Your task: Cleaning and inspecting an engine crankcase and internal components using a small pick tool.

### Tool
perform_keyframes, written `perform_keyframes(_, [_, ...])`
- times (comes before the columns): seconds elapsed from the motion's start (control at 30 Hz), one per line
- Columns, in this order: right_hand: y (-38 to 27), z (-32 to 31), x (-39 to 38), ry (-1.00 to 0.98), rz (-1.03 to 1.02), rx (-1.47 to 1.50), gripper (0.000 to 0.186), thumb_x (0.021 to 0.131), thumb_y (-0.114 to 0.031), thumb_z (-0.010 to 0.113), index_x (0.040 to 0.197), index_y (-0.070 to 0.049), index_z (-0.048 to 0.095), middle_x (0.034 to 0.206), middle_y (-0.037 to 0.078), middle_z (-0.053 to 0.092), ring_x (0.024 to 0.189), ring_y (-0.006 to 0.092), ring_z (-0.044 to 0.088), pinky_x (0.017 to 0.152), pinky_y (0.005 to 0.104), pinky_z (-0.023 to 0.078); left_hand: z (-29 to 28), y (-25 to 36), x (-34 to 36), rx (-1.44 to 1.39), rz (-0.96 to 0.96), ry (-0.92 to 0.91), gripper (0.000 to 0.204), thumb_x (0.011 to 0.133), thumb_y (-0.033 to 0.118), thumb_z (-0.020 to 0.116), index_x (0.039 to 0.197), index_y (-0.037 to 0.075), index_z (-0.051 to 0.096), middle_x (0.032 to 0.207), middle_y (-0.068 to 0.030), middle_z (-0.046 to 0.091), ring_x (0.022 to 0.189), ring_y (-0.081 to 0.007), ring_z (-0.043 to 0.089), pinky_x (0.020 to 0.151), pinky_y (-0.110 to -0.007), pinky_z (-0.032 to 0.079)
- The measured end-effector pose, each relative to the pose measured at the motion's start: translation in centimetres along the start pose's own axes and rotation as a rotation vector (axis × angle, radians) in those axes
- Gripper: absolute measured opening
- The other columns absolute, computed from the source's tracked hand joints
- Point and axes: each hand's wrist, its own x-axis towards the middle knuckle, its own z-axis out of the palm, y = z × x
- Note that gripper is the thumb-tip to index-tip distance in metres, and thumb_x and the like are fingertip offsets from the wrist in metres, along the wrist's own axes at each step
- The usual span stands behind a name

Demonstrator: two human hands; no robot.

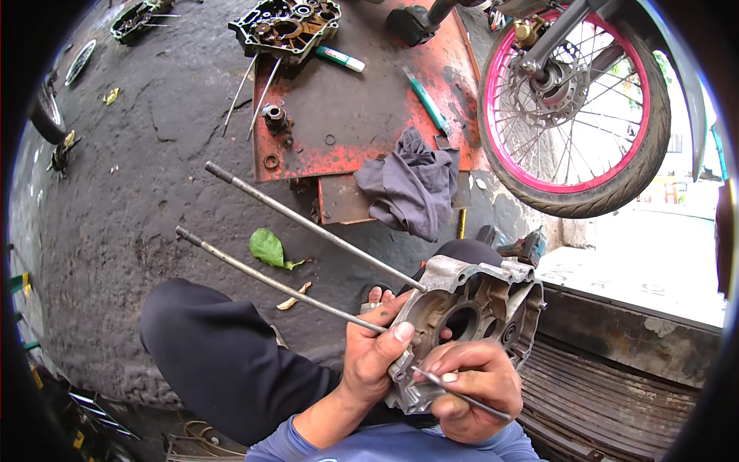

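Note:
A grey metal engine crankcase half rests over my lap, tilted, with two long threaded studs sticking out toward the far left. My left hand is closed round its near left edge, thumb on top beside the base of the nearer stud. Between the fingers of my right hand is a thin metal rod-like tool. Its tip is at the crankcase's near rim, close to my left thumb; whether it touches cannot be made out. My right fingers partly cover the near side of the casing.
Ahead stands a worn red metal platform bearing another crankcase half, a green-and-white tube, a teal cutter and a grey rag. A pink-rimmed motorcycle wheel is at right. A green leaf lies on the ground.

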Motion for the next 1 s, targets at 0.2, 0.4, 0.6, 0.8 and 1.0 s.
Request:
perform_keyframes(0.2, [-0.2,-1.3,0.5,-0.030,0.192,0.096,0.035,0.082,-0.024,0.085,0.095,0.004,0.069,0.082,0.015,0.070,0.079,0.0273,0.072,0.070,0.0368,0.058,-0.2,-0.1,-0.1,-0.009,-0.008,-0.014,0.069,0.087,0.041,0.058,0.126,-0.016,0.056,0.099,-0.0230,0.071,0.090,-0.0251,0.071,0.085,-0.034,0.057])
perform_keyframes(0.4, [0.0,-1.8,2.4,-0.349,-0.036,-0.185,0.023,0.079,-0.004,0.083,0.097,0.002,0.070,0.088,0.012,0.070,0.076,0.0270,0.070,0.066,0.0383,0.053,-0.3,-0.7,0.0,-0.027,0.046,0.008,0.060,0.088,0.033,0.060,0.129,-0.011,0.060,0.102,-0.0160,0.074,0.097,-0.0174,0.066,0.098,-0.034,0.041])
perform_keyframes(0.6, [0.3,-1.9,1.8,-0.389,-0.196,-0.230,0.027,0.074,0.003,0.081,0.097,0.003,0.068,0.087,0.013,0.070,0.074,0.0270,0.068,0.066,0.0378,0.051,-0.5,-0.3,-0.2,-0.110,0.030,-0.020,0.051,0.090,0.026,0.060,0.130,-0.005,0.064,0.105,-0.0099,0.077,0.102,-0.0096,0.061,0.110,-0.034,0.025])
perform_keyframes(0.8, [0.3,-1.7,2.1,-0.434,-0.251,-0.206,0.029,0.070,0.006,0.080,0.096,0.005,0.067,0.084,0.015,0.069,0.073,0.0266,0.068,0.063,0.0361,0.051,-0.7,-0.1,-0.1,-0.104,0.026,-0.068,0.051,0.091,0.024,0.059,0.131,-0.007,0.062,0.103,-0.0113,0.077,0.102,-0.0117,0.064,0.111,-0.033,0.027])
perform_keyframes(1.0, [0.6,-1.6,2.2,-0.421,-0.231,-0.201,0.030,0.068,0.008,0.080,0.095,0.005,0.066,0.085,0.016,0.068,0.072,0.0277,0.067,0.063,0.0365,0.050,-0.3,0.2,0.2,-0.013,-0.017,-0.006,0.070,0.085,0.044,0.060,0.124,-0.015,0.057,0.098,-0.0215,0.070,0.088,-0.0242,0.070,0.083,-0.034,0.057])
